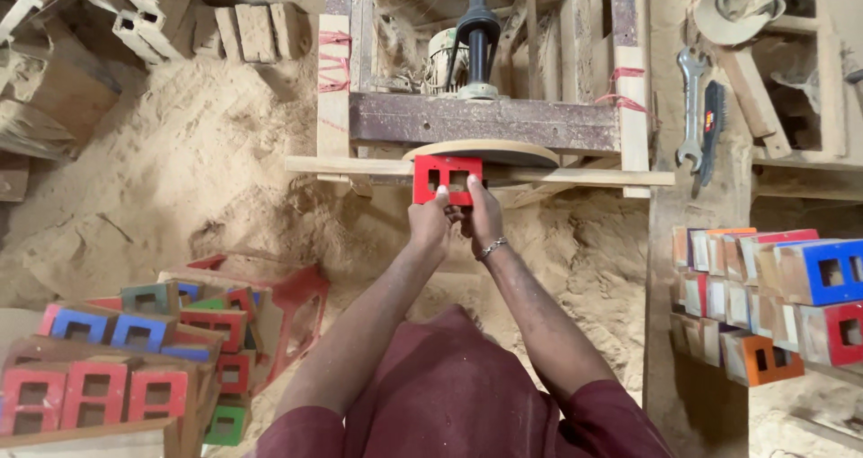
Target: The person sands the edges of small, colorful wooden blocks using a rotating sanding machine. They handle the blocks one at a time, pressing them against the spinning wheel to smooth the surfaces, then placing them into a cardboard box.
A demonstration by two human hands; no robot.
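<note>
We're looking down into a dusty wood workshop, sawdust [171, 170] heaped all over the floor. Front and centre we have a red wooden piece with two square cut-outs [447, 178], held upright against the edge of a round wooden disc [490, 152], just above a long wooden rail [593, 177]. Both hands are on it: the left hand [431, 224] has its grip clamped on the piece's lower left edge, and the right hand [484, 217], a metal bracelet [491, 248] on the wrist, has its grip closed on the lower right edge. The two hands touch each other beneath the piece.

Just behind the disc we see a dark upright shaft [477, 31] and a motor [442, 58] mounted in a rough timber frame [485, 118], with red string [333, 62] tied round its posts.

Moving outward, down at lower left we've got a stack of painted pieces [135, 359] in red, blue and green, all with the same square openings. At the right, well apart from the hands, more coloured pieces [773, 296] sit in rows. Above those, a spanner [690, 107] and a dark file [712, 130] hang on a board, and a hat [737, 4] rests near the top corner.
</note>
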